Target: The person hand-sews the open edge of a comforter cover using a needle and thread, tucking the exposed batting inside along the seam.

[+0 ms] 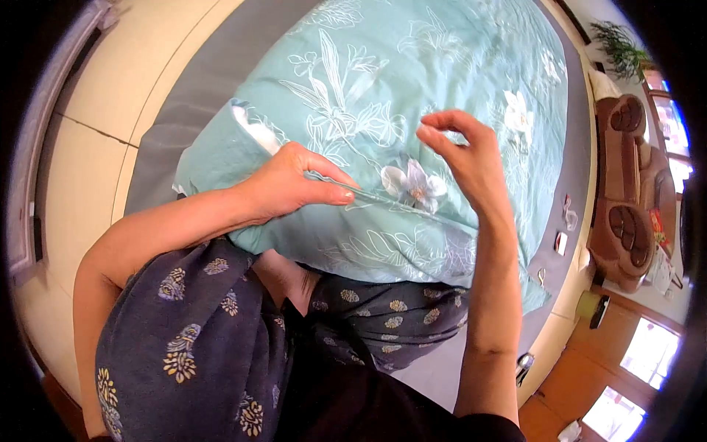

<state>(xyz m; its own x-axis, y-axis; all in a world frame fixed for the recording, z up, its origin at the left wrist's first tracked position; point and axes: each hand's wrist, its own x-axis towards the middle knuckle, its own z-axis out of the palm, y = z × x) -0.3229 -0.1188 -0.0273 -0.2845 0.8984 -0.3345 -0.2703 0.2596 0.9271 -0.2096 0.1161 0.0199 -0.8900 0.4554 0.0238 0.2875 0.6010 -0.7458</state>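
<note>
A teal quilt cover (486, 44) with white line flowers is spread in front of me and over my lap. My left hand (305, 177) pinches the folded edge of its fabric between thumb and forefinger. White filling (254, 130) shows through an opening beyond my left wrist. Raised above the cover, right of a printed flower (414, 184), is my right hand (462, 144). Its thumb and forefinger are curled close to each other, and anything thin or small between them is too fine to make out.
Beneath the cover lies a grey mat (166, 125) on pale floor tiles (88, 158). Small items, including a white and red one (561, 243), rest on the mat's right side. A brown sofa (626, 191) stands at the far right, near a plant (617, 50).
</note>
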